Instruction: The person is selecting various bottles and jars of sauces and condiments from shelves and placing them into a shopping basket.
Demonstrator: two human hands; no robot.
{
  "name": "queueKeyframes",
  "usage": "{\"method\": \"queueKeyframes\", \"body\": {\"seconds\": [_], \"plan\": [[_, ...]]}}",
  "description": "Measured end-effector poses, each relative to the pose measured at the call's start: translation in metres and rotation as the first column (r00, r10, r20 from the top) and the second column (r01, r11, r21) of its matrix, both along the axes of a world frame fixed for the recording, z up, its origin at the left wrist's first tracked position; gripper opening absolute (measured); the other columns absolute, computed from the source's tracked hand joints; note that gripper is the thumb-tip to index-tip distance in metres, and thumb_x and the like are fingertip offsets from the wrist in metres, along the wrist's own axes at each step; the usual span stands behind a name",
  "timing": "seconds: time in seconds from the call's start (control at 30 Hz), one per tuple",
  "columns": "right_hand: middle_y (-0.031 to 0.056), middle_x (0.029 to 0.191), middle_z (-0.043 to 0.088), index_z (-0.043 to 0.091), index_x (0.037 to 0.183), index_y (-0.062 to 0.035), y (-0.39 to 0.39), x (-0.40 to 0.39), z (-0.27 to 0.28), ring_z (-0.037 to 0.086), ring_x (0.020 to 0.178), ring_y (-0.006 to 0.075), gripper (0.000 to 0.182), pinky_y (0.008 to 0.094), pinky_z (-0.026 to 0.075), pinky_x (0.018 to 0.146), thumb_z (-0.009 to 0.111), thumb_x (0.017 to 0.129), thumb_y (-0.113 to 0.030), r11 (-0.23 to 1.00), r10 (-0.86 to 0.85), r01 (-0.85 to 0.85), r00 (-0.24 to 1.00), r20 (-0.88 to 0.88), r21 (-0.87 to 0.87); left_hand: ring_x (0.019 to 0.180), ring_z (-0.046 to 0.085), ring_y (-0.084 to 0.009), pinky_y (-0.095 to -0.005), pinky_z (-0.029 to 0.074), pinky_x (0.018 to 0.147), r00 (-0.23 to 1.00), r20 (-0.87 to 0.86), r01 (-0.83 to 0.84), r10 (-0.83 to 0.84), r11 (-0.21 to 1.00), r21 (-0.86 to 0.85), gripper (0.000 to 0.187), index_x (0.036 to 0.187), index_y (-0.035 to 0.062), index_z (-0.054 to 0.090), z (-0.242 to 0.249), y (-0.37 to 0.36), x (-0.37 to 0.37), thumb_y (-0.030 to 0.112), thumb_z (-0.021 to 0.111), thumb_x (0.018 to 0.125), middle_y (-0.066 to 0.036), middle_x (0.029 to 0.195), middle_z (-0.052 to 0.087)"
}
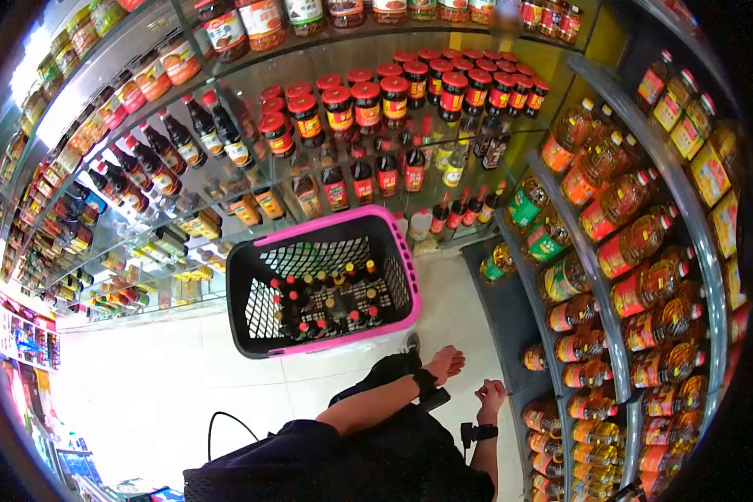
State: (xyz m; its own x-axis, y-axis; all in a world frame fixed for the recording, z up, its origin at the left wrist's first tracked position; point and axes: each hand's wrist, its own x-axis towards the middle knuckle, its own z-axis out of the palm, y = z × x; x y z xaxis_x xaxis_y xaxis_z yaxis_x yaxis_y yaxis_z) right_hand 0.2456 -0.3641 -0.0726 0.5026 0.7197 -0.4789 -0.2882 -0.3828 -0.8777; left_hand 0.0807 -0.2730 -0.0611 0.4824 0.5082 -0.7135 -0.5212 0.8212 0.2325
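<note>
pink-edged basket (pixel 326 220) on the floor (pixel 209 360) ahead, bottles (pixel 371 268) inside; with left hand (pixel 449 363), fingers close together, and right hand (pixel 490 391), fingers curled, apparently empty, probably between grasps. for touching any bottle, would need to reach over the basket and spread fingers.

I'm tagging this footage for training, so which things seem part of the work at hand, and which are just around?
Likely part of it:
- left hand and right hand, neither visibly holding anything
- pink-rimmed basket
- bottles inside it

Probably just around:
- red-lidded jars
- large bottles of golden liquid
- tall dark bottles
</note>
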Motion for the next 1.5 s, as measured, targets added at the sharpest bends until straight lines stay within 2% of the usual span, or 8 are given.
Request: {"method": "queueKeyframes", "body": {"seconds": [0.27,0.47,1.2,1.23,1.27,1.3,1.33,1.5], "plan": [[0.0021,0.056,0.043,0.043,0.062,-0.0092,-0.106,-0.070,-0.011,0.046,0.052,0.0126,0.014,0.0284,0.046,0.051,0.055,0.068,-0.004,1.000,0.009,-0.012,0.992,-0.129,-0.025,0.052,0.038,-0.0111,-0.0254,0.033,0.048,0.966,-0.257,-0.095,0.037,0.971,-0.217,0.011,0.074,0.0071,0.041,0.028,-0.096,-0.066,0.017,0.045,0.078,-0.001,0.063,0.038],[0.0012,0.054,0.043,0.044,0.061,-0.0088,-0.119,-0.100,-0.014,0.045,0.048,0.0120,0.015,0.0269,0.043,0.047,0.057,0.067,-0.003,0.998,0.043,-0.047,0.995,-0.086,-0.048,0.049,0.034,-0.0111,-0.0237,0.030,0.046,0.995,0.005,-0.095,0.096,0.989,-0.114,0.011,0.071,0.0082,0.039,0.008,-0.115,-0.116,0.015,0.042,0.079,0.000,0.064,0.035],[-0.0002,0.052,0.042,0.043,0.058,-0.0065,-0.010,-0.415,0.040,0.042,0.046,0.0090,0.020,0.0235,0.035,0.044,0.057,0.072,-0.003,0.829,0.538,-0.554,0.827,0.164,0.071,0.080,0.051,-0.0214,-0.0328,0.041,0.077,0.810,0.030,-0.580,0.585,0.809,-0.095,0.012,0.081,0.0062,0.047,0.016,-0.123,-0.465,0.017,0.042,0.078,-0.006,0.082,0.053],[-0.0001,0.052,0.042,0.044,0.058,-0.0059,0.000,-0.417,0.047,0.042,0.047,0.0087,0.020,0.0235,0.035,0.044,0.058,0.072,-0.004,0.825,0.531,-0.560,0.815,0.232,0.077,0.080,0.051,-0.0214,-0.0328,0.041,0.077,0.812,0.032,-0.577,0.583,0.809,-0.108,0.012,0.081,0.0062,0.047,0.020,-0.121,-0.471,0.017,0.042,0.078,-0.006,0.082,0.053],[-0.0001,0.052,0.043,0.044,0.059,-0.0054,0.012,-0.418,0.053,0.042,0.047,0.0083,0.019,0.0235,0.034,0.044,0.058,0.072,-0.005,0.820,0.522,-0.566,0.799,0.298,0.082,0.080,0.053,-0.0204,-0.0318,0.043,0.073,0.817,-0.549,0.041,0.177,0.932,0.360,0.011,0.080,0.0077,0.051,0.024,-0.118,-0.476,0.015,0.045,0.075,-0.005,0.081,0.055],[-0.0001,0.052,0.043,0.044,0.059,-0.0054,0.024,-0.415,0.053,0.042,0.047,0.0083,0.019,0.0235,0.034,0.044,0.058,0.072,-0.005,0.822,0.523,-0.565,0.798,0.301,0.068,0.079,0.055,-0.0194,-0.0308,0.045,0.069,0.258,-0.963,0.753,0.074,0.609,0.249,0.010,0.078,0.0092,0.055,0.031,-0.114,-0.480,0.014,0.049,0.073,-0.004,0.080,0.057],[0.0021,0.054,0.045,0.047,0.063,-0.0028,0.041,-0.410,0.052,0.043,0.051,0.0099,0.016,0.0256,0.035,0.047,0.058,0.074,-0.009,0.795,0.547,-0.605,0.741,0.390,0.036,0.079,0.057,-0.0183,-0.0297,0.047,0.065,-0.367,-0.853,0.930,0.371,0.127,-0.345,0.009,0.077,0.0106,0.059,0.029,-0.112,-0.483,0.013,0.052,0.071,-0.003,0.078,0.059],[0.0053,0.061,0.050,0.053,0.072,-0.0019,0.116,-0.407,0.069,0.048,0.060,0.0162,0.017,0.0339,0.037,0.055,0.059,0.076,-0.017,0.725,0.632,-0.685,0.618,0.468,-0.075,0.079,0.057,-0.0145,-0.0261,0.046,0.063,-0.575,-0.353,0.727,0.738,0.263,-0.634,0.010,0.073,0.0154,0.062,-0.095,-0.114,-0.491,0.013,0.053,0.069,0.001,0.076,0.059]]}}
